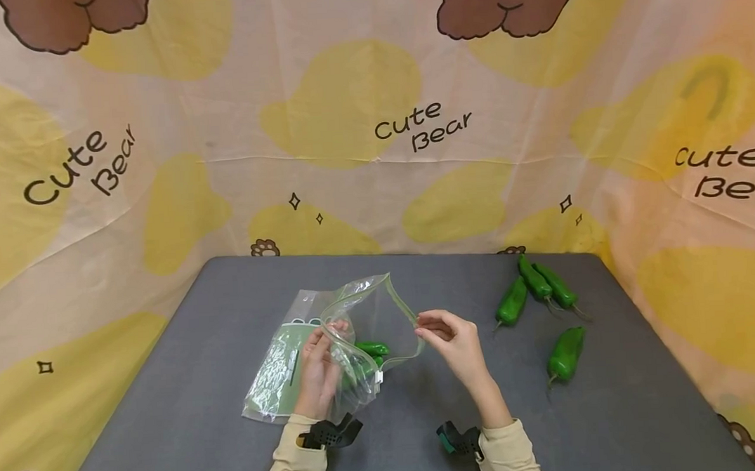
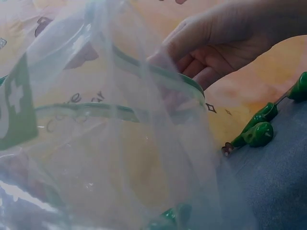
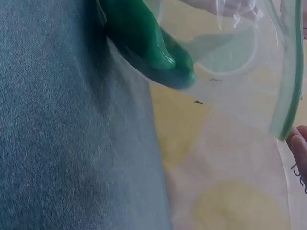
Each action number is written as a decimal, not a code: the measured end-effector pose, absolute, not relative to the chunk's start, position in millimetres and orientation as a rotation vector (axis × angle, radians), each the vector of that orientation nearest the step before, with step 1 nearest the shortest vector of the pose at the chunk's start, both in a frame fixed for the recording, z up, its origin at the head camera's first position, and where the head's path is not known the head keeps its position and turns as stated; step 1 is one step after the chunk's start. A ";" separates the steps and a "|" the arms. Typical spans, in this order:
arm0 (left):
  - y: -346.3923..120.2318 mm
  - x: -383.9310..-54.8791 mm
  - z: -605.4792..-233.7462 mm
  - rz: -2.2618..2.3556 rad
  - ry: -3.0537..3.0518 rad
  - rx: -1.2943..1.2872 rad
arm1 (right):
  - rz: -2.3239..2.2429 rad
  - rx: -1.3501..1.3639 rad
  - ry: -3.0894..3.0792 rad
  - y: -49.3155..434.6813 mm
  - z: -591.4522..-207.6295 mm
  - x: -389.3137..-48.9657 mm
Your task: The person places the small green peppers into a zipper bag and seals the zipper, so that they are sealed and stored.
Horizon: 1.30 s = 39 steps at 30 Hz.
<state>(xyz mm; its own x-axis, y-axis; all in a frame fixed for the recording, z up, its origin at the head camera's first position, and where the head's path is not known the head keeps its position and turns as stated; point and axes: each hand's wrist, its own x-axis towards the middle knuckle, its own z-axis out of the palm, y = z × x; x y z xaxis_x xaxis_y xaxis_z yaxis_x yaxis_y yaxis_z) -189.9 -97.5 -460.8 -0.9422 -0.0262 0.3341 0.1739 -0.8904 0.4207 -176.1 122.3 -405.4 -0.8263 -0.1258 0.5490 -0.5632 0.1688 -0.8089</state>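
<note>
The left hand [image 1: 320, 375] grasped the left side of a clear zip bag [image 1: 371, 309] at the frame's centre, while the right hand [image 1: 454, 341] pinched its green-edged mouth. Holding that mouth apart seemed the step in hand; the next move probably called for keeping it wide if one hand let go. Bagged green peppers [image 1: 372, 349] showed inside; at right, four loose green peppers [image 1: 566, 356] lay on the counter [image 1: 182, 391]. The right wrist view showed two bagged pepper tips at upper left, but no loose peppers; only the left wrist view revealed a white cross on a green patch [image 2: 23, 115], left edge.
</note>
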 end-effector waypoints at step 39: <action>-103.4 -192.3 -464.9 -2.915 -0.687 -0.683 | 1.314 -0.193 -2.002 321.9 -515.5 -223.1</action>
